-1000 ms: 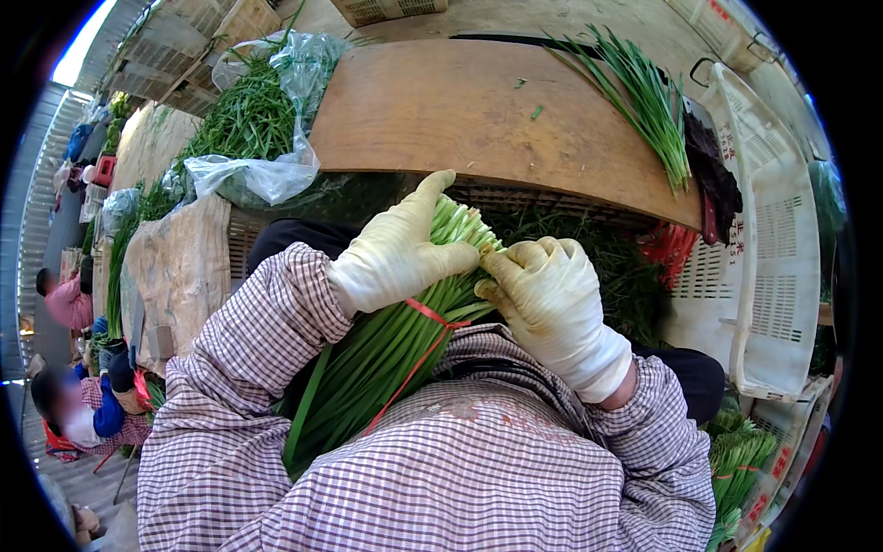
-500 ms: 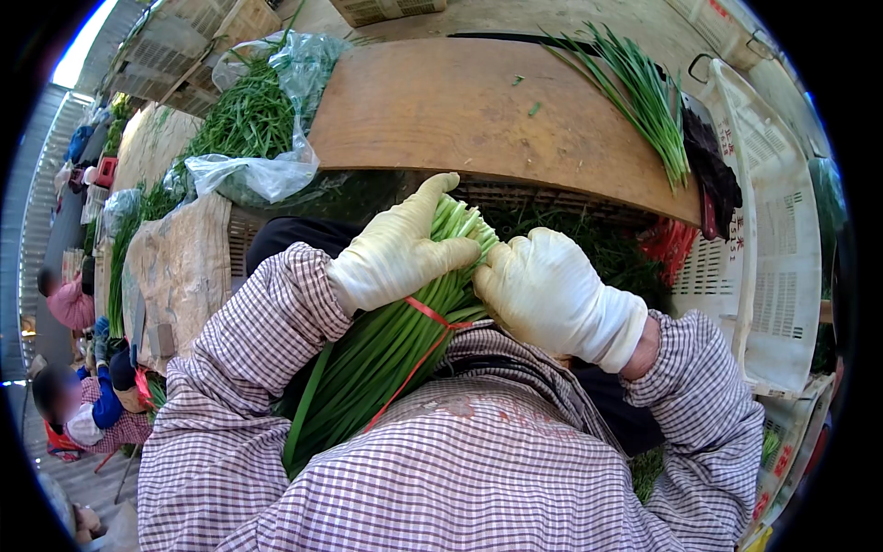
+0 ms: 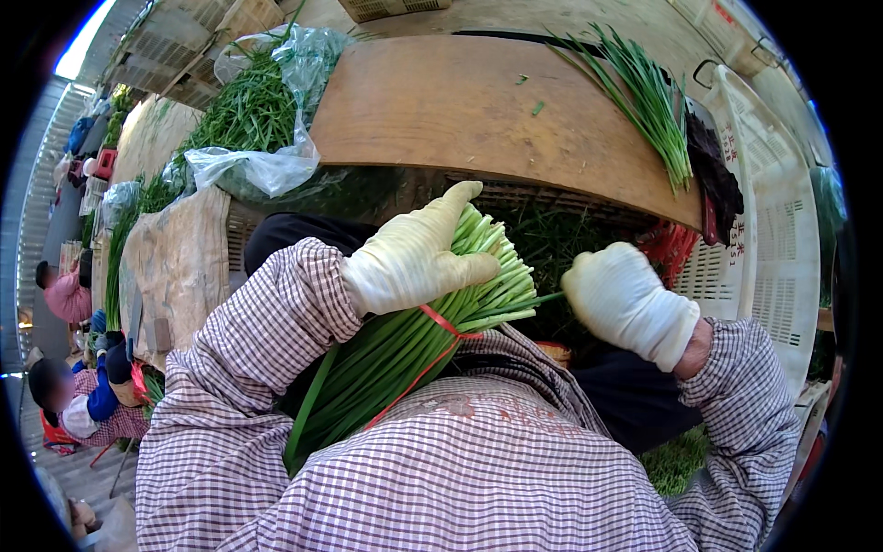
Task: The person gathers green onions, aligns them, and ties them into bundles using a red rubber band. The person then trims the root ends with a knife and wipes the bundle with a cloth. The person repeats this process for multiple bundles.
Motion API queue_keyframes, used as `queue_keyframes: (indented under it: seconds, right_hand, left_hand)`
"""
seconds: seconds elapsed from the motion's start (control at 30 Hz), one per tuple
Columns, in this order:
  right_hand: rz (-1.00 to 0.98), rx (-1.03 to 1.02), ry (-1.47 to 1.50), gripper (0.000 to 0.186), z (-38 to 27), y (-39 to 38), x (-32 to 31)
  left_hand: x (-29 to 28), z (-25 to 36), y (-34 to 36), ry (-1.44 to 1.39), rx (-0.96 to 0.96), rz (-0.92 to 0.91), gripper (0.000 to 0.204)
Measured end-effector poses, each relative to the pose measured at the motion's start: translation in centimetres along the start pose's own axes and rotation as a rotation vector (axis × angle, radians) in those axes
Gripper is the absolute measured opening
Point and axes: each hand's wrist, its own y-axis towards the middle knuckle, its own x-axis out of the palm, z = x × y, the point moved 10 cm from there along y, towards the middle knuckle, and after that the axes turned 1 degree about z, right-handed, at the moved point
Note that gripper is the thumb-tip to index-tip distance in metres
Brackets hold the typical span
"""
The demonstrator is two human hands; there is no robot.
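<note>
A thick bunch of garlic chives (image 3: 386,368) lies slanted across my lap, pale cut ends pointing up and right. A red tie (image 3: 440,320) circles it, one tail hanging along the leaves. My gloved left hand (image 3: 418,253) grips the bunch just above the tie, thumb and forefinger spread around its near side. To the right, my gloved right hand (image 3: 621,294) is closed in a pinch on a single green chive leaf (image 3: 543,300), which stretches from the stem ends to my fingers. The palm side of both hands is hidden.
Ahead stands a wooden board (image 3: 460,101) with loose chives (image 3: 635,101) on its right end. Plastic-wrapped greens (image 3: 248,115) are at the left, a white crate (image 3: 782,221) at the right. Trimmings (image 3: 543,239) lie below the board. Other people (image 3: 101,405) sit far left.
My right hand has moved right, away from the bunch, drawing a green leaf out from it. My left hand and the stem ends have shifted slightly right.
</note>
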Motion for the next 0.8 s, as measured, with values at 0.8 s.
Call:
queue_keyframes:
  seconds: [0.8]
  right_hand:
    - [0.526, -0.301, 0.084, 0.008, -5.4, 0.9, -5.4]
  left_hand:
    - [0.3, -1.0, 0.6, -0.084, 0.051, 0.025, 0.085]
